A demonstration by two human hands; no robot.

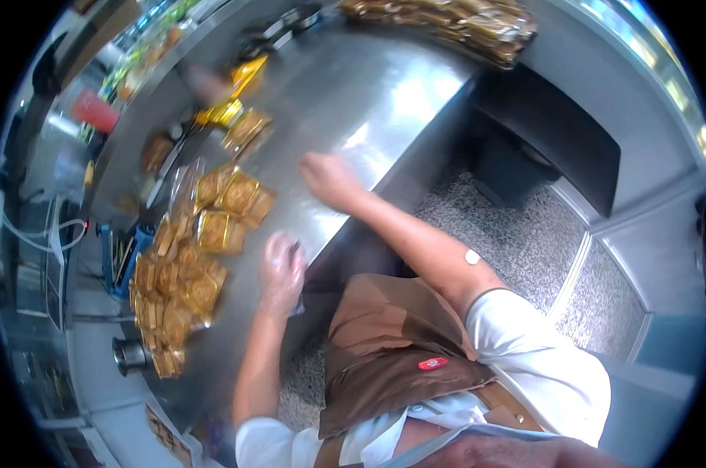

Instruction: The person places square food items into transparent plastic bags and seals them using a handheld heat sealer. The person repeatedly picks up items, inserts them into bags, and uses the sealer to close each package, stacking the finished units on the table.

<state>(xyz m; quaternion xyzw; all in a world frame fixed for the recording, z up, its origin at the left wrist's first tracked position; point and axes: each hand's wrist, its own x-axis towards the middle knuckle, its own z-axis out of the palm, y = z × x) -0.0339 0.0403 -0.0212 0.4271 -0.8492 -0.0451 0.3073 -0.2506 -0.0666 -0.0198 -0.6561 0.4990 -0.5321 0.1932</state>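
My left hand, in a thin clear plastic glove, is over the near edge of the steel table. Its thumb stands a little apart from the loosely bent fingers, and I see nothing held. Farther up, over bare metal, my right hand is closed like a fist; whatever may be inside is hidden. Left of my left hand lies a pile of square, gold-edged clear packets with light brown contents. A few packets lie nearer to both hands, and another packet sits beyond them.
Shiny yellow packs lie at the far left beside a blurred pinkish shape. More gold packets are heaped at the table's far end. A metal cup and a blue device stand left of the pile. A black bin is on the right.
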